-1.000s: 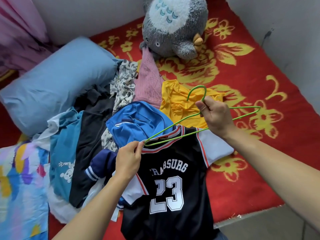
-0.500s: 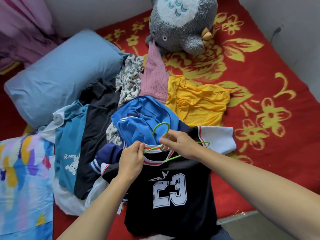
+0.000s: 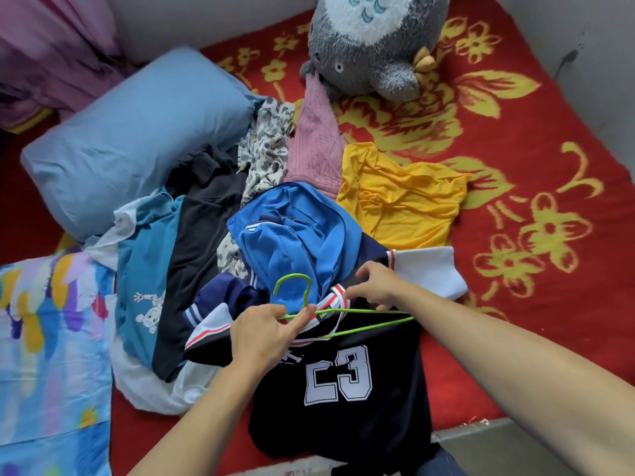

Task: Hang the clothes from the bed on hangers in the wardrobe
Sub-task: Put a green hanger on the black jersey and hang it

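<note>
A black jersey (image 3: pixel 343 400) with a white "23" and white sleeves lies at the near edge of the bed. A green wire hanger (image 3: pixel 360 316) rests across its striped collar, hook up over the blue top. My left hand (image 3: pixel 264 334) pinches the hanger at the base of its hook, together with the collar. My right hand (image 3: pixel 374 285) grips the collar's right side beside the hanger's arm. Behind the jersey lies a pile of clothes: a blue sports top (image 3: pixel 288 235), a yellow shirt (image 3: pixel 398 197), a pink knit (image 3: pixel 318 146), a dark garment (image 3: pixel 196 235) and a teal shirt (image 3: pixel 144 266).
A red blanket (image 3: pixel 515 139) with yellow flowers covers the bed. A light blue pillow (image 3: pixel 130 139) lies at the left, a grey plush toy (image 3: pixel 374 39) at the back, a colourful quilt (image 3: pixel 44 355) at the near left. Walls bound the bed behind and right.
The hanger came down from above the yellow shirt onto the jersey's collar. My left hand took over the hanger near its hook; my right hand let it go and moved to the collar.
</note>
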`<action>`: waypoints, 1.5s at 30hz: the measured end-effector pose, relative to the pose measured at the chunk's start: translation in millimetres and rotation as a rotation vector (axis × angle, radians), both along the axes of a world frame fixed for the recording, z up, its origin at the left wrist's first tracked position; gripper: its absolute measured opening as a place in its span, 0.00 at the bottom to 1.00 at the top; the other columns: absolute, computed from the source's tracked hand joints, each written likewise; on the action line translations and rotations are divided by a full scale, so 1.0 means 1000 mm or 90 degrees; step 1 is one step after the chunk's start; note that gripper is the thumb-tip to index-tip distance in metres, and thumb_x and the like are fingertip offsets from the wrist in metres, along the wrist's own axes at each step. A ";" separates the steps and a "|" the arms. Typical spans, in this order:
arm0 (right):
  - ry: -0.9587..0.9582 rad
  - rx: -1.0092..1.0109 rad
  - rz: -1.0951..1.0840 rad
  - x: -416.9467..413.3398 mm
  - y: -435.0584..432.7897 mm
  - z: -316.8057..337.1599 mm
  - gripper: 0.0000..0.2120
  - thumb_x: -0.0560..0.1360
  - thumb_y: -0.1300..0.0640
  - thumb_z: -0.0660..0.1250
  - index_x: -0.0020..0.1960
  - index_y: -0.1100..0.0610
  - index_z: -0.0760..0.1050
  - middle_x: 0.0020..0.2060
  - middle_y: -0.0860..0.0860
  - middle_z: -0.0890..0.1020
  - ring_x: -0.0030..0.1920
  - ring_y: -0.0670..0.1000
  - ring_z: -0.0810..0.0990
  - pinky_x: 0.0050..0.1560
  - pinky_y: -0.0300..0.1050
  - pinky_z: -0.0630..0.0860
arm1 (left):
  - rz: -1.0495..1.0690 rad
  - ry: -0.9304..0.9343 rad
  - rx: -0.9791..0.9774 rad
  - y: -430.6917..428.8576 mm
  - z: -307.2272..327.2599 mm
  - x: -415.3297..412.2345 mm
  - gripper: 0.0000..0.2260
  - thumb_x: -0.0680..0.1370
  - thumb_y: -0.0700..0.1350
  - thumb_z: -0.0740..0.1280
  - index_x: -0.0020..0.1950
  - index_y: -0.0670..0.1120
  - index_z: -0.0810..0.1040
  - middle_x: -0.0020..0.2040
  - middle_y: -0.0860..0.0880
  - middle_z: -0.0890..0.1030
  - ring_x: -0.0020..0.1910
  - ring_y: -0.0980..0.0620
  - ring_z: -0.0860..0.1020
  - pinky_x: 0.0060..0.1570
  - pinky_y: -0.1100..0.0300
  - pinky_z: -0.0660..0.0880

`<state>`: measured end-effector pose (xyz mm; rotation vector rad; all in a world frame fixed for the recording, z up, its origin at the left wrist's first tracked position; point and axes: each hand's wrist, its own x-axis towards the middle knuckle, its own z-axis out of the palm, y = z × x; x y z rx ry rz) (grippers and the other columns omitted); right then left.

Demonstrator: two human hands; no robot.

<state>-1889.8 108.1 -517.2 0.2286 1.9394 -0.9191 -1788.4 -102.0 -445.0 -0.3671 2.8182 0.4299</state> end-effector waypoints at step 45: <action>0.871 0.191 0.541 0.006 0.036 0.203 0.22 0.72 0.37 0.57 0.33 0.51 0.78 0.32 0.47 0.77 0.36 0.50 0.80 0.28 0.39 0.59 | -0.092 0.306 0.180 -0.019 0.155 0.001 0.18 0.72 0.59 0.62 0.33 0.45 0.72 0.25 0.53 0.66 0.26 0.55 0.65 0.30 0.55 0.66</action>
